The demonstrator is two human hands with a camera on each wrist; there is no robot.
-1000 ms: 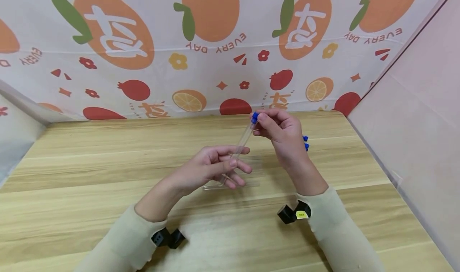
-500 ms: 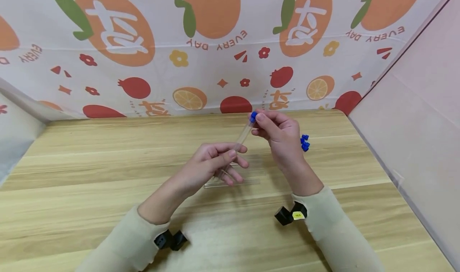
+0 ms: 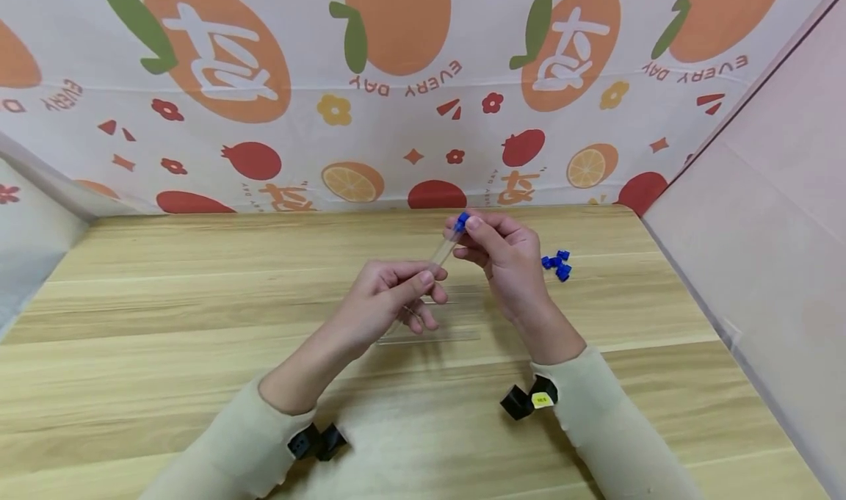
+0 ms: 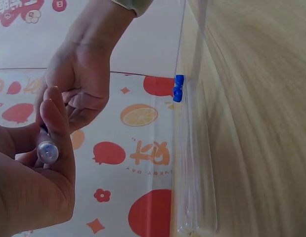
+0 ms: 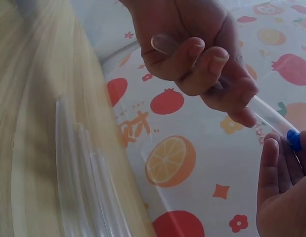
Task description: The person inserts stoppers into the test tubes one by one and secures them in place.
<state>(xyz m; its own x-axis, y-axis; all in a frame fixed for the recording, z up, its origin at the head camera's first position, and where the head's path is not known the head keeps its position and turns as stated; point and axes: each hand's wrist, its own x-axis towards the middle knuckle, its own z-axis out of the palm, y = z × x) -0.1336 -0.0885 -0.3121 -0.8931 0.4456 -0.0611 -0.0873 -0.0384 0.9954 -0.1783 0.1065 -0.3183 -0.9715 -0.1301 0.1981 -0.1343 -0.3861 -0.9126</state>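
A clear test tube (image 3: 444, 252) slants between my hands, its blue cap (image 3: 463, 222) at the upper end. My left hand (image 3: 386, 294) pinches the tube between thumb and fingers; in the left wrist view its rounded bottom (image 4: 47, 152) pokes out of that hand. With thumb and fingers my right hand (image 3: 514, 265) grips the blue cap, also seen as a blue cap (image 5: 293, 140) in the right wrist view. How far the cap sits on the tube cannot be told. Below the hands, several clear tubes (image 5: 88, 182) lie on the table.
Several loose blue caps (image 3: 557, 263) lie on the wooden table (image 3: 198, 324), right of my right hand. A fruit-print cloth (image 3: 377, 133) hangs behind the table's far edge, and a pale panel (image 3: 760, 206) stands along the right side.
My right hand has shifted a little left with the cap, uncovering more of the loose caps. The left hand's fingers have curled in more, still holding the tube.
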